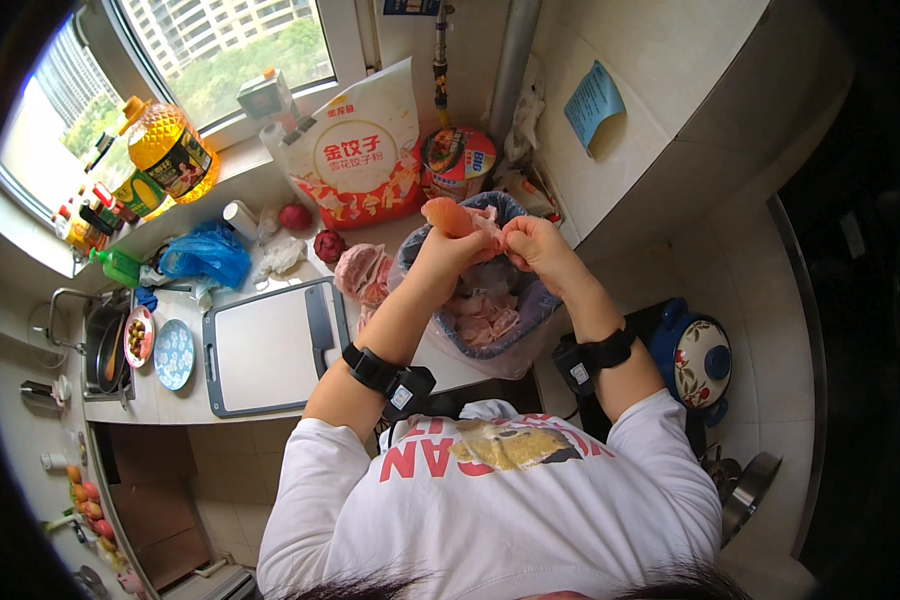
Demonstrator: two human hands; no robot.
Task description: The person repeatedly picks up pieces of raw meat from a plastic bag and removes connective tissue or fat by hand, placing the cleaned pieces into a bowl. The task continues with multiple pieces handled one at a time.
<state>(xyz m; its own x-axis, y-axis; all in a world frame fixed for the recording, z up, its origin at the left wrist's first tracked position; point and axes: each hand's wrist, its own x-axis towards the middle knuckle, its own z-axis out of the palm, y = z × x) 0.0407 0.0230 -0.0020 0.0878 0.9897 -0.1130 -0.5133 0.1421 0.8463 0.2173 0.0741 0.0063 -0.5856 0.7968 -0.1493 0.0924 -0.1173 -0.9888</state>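
Observation:
My left hand (459, 253) grips a pink pomelo segment (447, 216), whose bare flesh sticks up past the thumb. Pale membrane (486, 218) hangs off the segment's right side. My right hand (532, 246) pinches the end of that membrane, close against the left hand. Both hands are over a bin (538, 306) lined with a clear plastic bag. Torn pieces of pomelo membrane (484, 315) lie inside it. Left of the bin, partly behind my left forearm, a piece of pomelo with thick pink pith (362, 271) rests on the counter.
A cutting board (262, 349) with a knife (319, 326) lies to the left, near a blue patterned plate (174, 355). Behind stand a flour bag (360, 150) and an instant noodle tub (457, 161). A lidded blue pot (697, 364) is at the right.

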